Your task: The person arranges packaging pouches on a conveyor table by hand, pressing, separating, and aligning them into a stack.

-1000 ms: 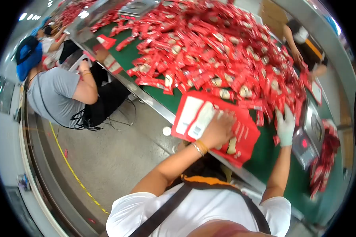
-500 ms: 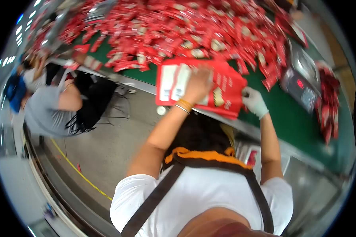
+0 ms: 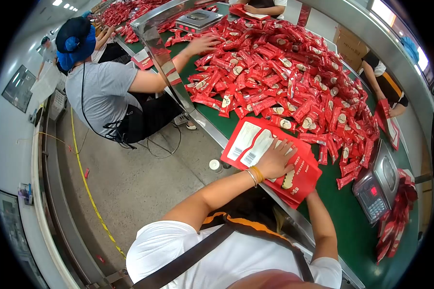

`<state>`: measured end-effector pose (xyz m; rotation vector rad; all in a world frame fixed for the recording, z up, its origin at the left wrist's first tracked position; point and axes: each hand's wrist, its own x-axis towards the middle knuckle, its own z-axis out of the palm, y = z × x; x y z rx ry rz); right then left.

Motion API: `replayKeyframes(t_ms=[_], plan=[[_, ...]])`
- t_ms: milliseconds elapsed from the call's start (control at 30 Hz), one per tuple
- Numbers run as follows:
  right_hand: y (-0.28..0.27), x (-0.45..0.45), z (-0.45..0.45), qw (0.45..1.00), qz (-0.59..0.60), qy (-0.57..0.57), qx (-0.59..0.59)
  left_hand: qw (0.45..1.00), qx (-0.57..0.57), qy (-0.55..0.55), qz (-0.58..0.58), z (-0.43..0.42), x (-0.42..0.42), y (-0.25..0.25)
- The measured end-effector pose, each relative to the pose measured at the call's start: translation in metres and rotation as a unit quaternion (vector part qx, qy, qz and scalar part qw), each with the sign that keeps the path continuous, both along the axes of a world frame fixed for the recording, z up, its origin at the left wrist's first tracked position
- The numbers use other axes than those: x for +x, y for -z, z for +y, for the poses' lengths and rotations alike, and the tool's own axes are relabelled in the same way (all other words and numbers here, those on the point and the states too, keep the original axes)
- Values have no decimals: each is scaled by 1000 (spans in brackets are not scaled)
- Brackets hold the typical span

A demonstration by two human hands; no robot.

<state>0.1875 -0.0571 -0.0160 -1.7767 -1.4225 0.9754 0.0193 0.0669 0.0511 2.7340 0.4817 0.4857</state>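
Note:
Flat red bags (image 3: 301, 168) with white label panels lie stacked at the near edge of the green table. My left hand (image 3: 275, 161) rests on the top bag with its fingers spread. My right forearm reaches the stack's right end, and the hand itself is hidden beneath or behind the bags, so its fingers do not show. Just beyond the bags rises a large heap of small red packets (image 3: 270, 72). To the right of the stack stands a scale (image 3: 375, 190) with a lit red display.
More red packages (image 3: 395, 221) lie right of the scale. At the left sits a co-worker in grey (image 3: 101, 91), one arm reaching to the heap. Another scale (image 3: 198, 19) stands at the far left. Other people work across the table. A white round container (image 3: 215, 165) is below the edge.
My right hand, gloved and visible earlier, has moved from the packets to the bags' right end and out of sight. The co-worker at the left has stretched an arm to the heap.

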Motion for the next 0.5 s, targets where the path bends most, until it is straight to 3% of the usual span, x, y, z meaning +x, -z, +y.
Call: replayKeyframes(t_ms=[267, 333, 400, 500], plan=[[10, -6, 18, 1000, -11, -2, 24, 999, 13, -29, 27, -12, 17, 2], [8, 0, 17, 1000, -14, -3, 22, 975, -115, 28, 188, 1, 44, -25], [5, 6, 14, 1000, -2, 5, 21, 979, -82, 51, 177, 11, 77, -2], [14, 15, -10, 997, 50, 48, 27, 944, -107, 152, 273, 31, 110, -6]])
